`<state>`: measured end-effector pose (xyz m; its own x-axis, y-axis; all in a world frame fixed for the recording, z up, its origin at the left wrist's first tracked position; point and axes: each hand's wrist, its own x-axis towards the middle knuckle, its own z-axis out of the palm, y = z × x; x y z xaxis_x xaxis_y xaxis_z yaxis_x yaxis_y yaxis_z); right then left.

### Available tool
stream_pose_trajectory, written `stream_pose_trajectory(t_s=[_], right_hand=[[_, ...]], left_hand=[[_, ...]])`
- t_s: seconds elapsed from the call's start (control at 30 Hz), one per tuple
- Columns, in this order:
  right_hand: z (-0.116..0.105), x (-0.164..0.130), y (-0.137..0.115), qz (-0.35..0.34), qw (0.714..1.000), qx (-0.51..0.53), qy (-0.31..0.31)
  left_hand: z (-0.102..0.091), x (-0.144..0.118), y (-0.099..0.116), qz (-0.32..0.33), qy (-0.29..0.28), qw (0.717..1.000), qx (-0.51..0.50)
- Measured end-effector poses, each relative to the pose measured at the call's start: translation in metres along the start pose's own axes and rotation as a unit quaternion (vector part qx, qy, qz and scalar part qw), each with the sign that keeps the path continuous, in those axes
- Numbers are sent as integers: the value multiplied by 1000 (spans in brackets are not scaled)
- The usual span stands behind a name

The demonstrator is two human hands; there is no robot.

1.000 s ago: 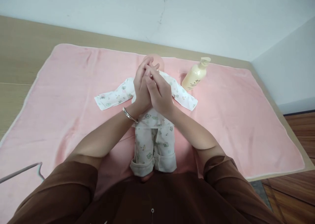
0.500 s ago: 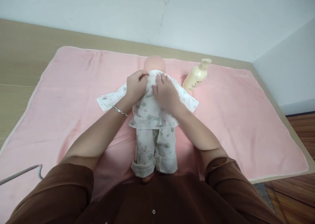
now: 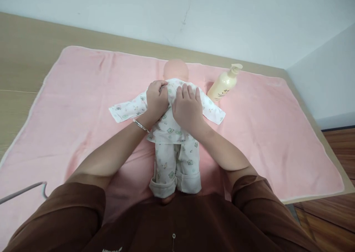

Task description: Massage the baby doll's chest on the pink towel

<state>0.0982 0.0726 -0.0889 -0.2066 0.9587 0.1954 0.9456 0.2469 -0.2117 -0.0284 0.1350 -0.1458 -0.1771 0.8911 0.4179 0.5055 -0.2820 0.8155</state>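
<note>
A baby doll (image 3: 175, 69) lies with its feet toward me, dressed in a white printed shirt (image 3: 170, 128) and matching trousers (image 3: 165, 163) with rolled cuffs. My left hand (image 3: 157, 100), with a silver bangle at its wrist, rests at the shirt's upper left. Its fingers are bent and closed against the fabric, their tips partly hidden. On the upper right of the shirt my right hand (image 3: 188, 106) lies flat, fingers stretched and slightly apart. The shirt's sleeves spread out to both sides, and no doll hands show at their ends.
A pale yellow pump bottle (image 3: 223, 85) leans at the right of the doll's head. Beneath everything lies a pink blanket (image 3: 263, 133) on a wooden table (image 3: 27, 34) against a white wall. A grey curved rod or cable (image 3: 23, 190) comes in at lower left.
My left hand has moved slightly right and settled lower on the shirt. My right hand has flattened onto the fabric. The view has shifted a little.
</note>
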Motion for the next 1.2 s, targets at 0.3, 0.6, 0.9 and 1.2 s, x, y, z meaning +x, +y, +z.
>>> stream_pose_trajectory(t_s=[0.3, 0.6, 0.9, 1.2], right_hand=[[-4, 29, 30, 61, 994, 48, -70], [-4, 18, 15, -37, 993, 77, -76], [2, 25, 30, 51, 997, 46, -33], [-18, 20, 21, 24, 993, 53, -106]], left_hand=[[-1, -2, -1, 29, -37, 998, 46], [-9, 1, 8, 50, -113, 986, 109], [-2, -7, -2, 57, -120, 984, 118], [-7, -14, 14, 68, -133, 979, 140]])
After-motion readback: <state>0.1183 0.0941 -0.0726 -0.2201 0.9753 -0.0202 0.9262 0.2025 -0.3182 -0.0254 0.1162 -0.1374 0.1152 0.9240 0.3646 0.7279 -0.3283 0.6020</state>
